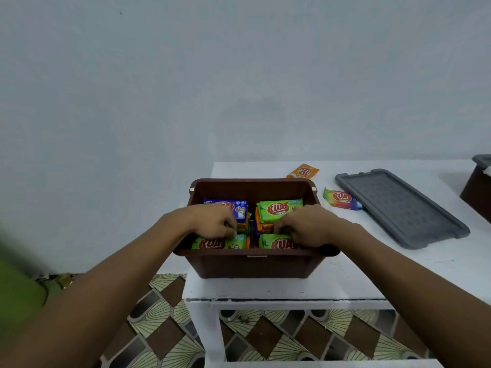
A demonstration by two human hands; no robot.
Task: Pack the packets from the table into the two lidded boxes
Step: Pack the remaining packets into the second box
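Observation:
A brown open box (252, 264) stands near the front left corner of the white table (372, 274). Inside lie several packets: a blue one (240, 207) at the back left, a green one (279, 208) at the back right, and green ones at the front left (212, 243) and front right (276, 243). My left hand (212, 221) reaches into the box's left half, fingers curled on the front left green packet. My right hand (308, 227) is in the right half, fingers curled on the front right green packet. An orange packet (304, 171) and a multicoloured packet (341, 199) lie on the table.
A grey lid (398, 208) lies flat on the table to the right of the box. A second brown box with a grey lid (478, 181) shows at the right edge. A wall rises behind. Patterned floor tiles (159, 328) lie below.

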